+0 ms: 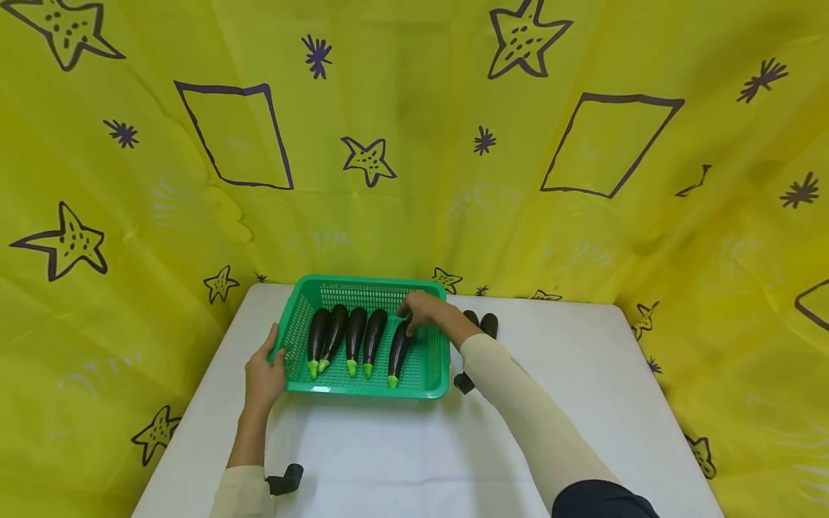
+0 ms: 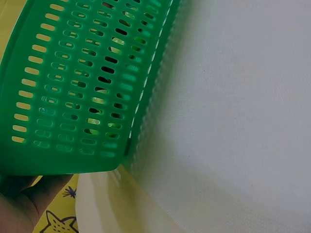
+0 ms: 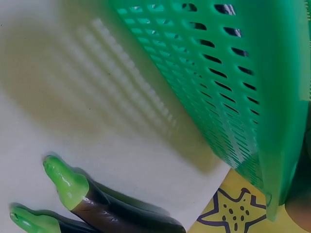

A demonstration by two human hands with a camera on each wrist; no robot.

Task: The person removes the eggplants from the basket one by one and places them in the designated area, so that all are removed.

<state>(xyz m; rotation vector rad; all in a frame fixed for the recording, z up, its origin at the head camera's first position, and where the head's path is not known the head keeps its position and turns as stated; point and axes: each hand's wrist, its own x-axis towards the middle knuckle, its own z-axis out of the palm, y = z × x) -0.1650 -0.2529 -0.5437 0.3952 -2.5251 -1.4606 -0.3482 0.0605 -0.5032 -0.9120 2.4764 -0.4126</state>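
A green plastic basket (image 1: 363,392) with slotted walls stands toward the back of the table. My left hand (image 1: 263,374) grips its left rim, thumb on the near side; the left wrist view shows fingers (image 2: 46,191) at the basket's edge. Inside, several dark purple eggplants (image 1: 355,334) lie side by side on the left, green stem ends toward me. My right hand (image 1: 424,309) reaches over the right rim and holds the rounded end of another eggplant (image 1: 397,354), set apart to the right of that row. The fingers partly cover that end.
Two more eggplants (image 1: 490,325) lie on the white table (image 1: 557,360) just right of the basket, partly hidden by the right arm; the right wrist view shows their green stems (image 3: 73,187). A yellow patterned curtain (image 1: 414,230) surrounds the table's back and sides.
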